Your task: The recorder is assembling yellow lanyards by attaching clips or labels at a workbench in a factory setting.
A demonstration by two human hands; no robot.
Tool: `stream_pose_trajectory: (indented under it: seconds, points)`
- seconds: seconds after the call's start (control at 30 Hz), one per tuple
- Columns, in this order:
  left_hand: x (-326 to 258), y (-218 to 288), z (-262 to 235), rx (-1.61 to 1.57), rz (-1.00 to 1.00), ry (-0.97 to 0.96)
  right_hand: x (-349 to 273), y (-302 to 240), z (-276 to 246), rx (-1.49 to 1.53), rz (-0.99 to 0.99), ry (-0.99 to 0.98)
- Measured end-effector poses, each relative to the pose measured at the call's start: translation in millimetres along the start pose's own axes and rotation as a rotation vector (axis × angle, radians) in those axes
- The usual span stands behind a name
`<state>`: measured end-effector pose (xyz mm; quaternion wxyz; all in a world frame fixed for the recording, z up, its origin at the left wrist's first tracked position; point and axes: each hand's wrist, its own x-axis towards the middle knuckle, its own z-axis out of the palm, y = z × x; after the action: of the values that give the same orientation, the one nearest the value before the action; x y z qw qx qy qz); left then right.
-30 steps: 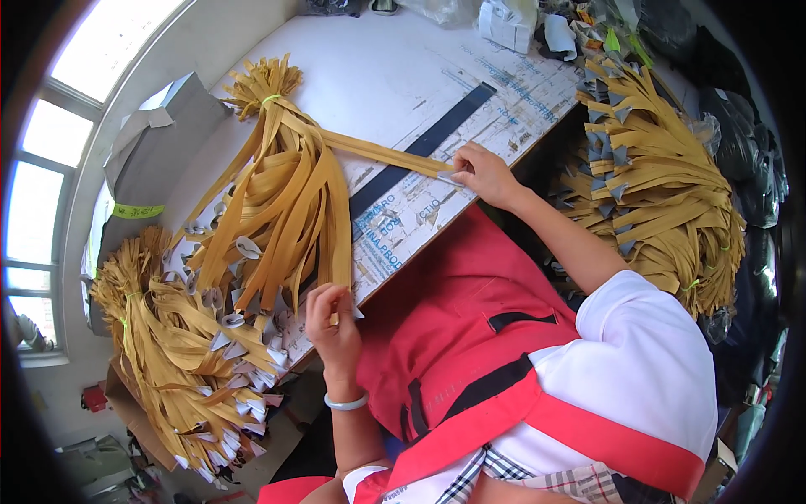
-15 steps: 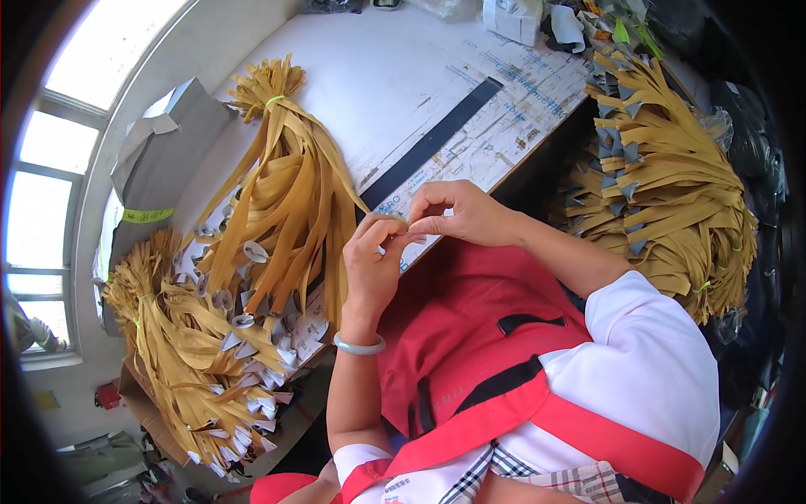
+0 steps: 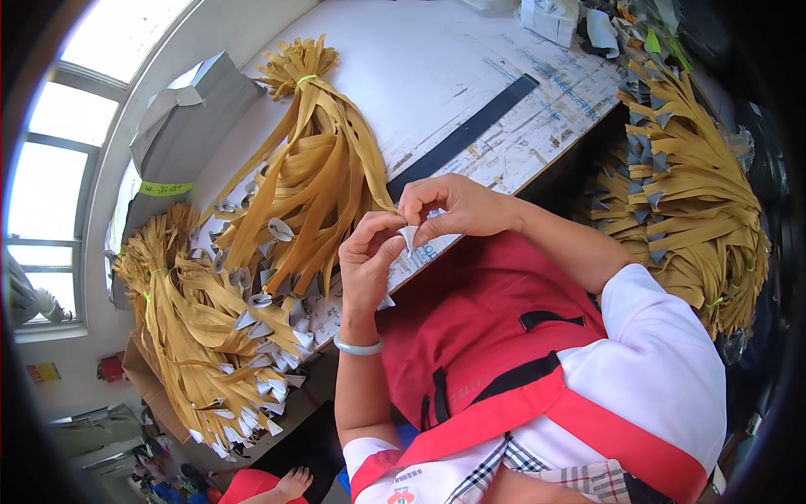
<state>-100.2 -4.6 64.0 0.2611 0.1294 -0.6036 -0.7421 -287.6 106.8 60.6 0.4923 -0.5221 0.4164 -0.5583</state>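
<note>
Above the table's front edge, my two hands meet fingertip to fingertip. My left hand (image 3: pixel 368 259) is closed in a pinch on a small white pointed tab (image 3: pixel 409 236). My right hand (image 3: pixel 460 207) pinches the same tab from the other side, thumb and forefinger together. The tab seems to sit at the end of a tan strap, though the fingers hide the join. Left of my hands lies a bundle of tan straps (image 3: pixel 323 164), bound near its far end with a yellow-green tie. Many of its near ends carry curled white-grey tabs.
A second strap bundle (image 3: pixel 201 315) with white ends hangs at the table's left corner. Grey-tipped straps (image 3: pixel 684 202) are heaped at the right. A dark strip (image 3: pixel 470 126) lies across the white table (image 3: pixel 403 50). A grey carton (image 3: pixel 197 122) stands by the window. Another person's hand (image 3: pixel 294 483) shows lower left.
The white tab, hidden among my fingers before, now shows between them. My thumbs have shifted. The whole view has swung slightly, and another person's hand now shows clearly at the lower left.
</note>
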Motion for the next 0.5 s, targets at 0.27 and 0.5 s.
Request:
stream_pose_trajectory:
  seconds: [0.27,0.5]
  points:
    - [0.0,11.8,-9.0,0.128,0.083,-0.097,10.2,-9.3,4.3,0.073,0.043,-0.004]
    - [-5.2,-5.8,4.5,0.419,0.179,0.211,10.3,0.2,22.8,-0.413,-0.057,0.332]
